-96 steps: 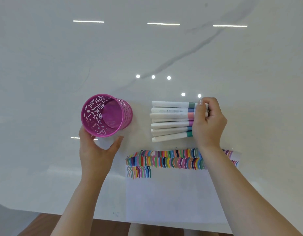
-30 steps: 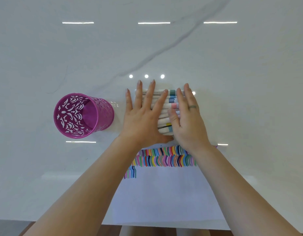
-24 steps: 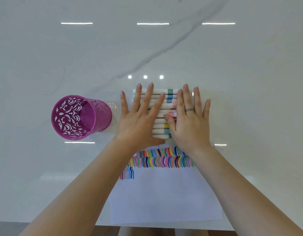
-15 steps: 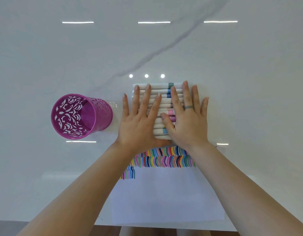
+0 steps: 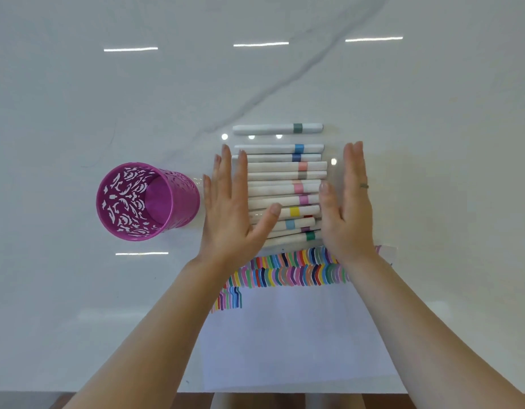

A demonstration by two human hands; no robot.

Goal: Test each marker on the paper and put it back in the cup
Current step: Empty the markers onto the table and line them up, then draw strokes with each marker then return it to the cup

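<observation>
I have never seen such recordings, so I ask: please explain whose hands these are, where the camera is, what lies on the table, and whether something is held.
No machine here: a person works with two bare hands, and the one picture comes from a camera worn on the head, looking down. On the white marble-look table stands an empty magenta perforated cup, left of a row of white markers with coloured bands; one marker with a grey-green band lies apart, farther away. Nearer lies a paper with coloured test strokes. The left hand and right hand, fingers straight, flank the row's ends; neither holds anything.
</observation>
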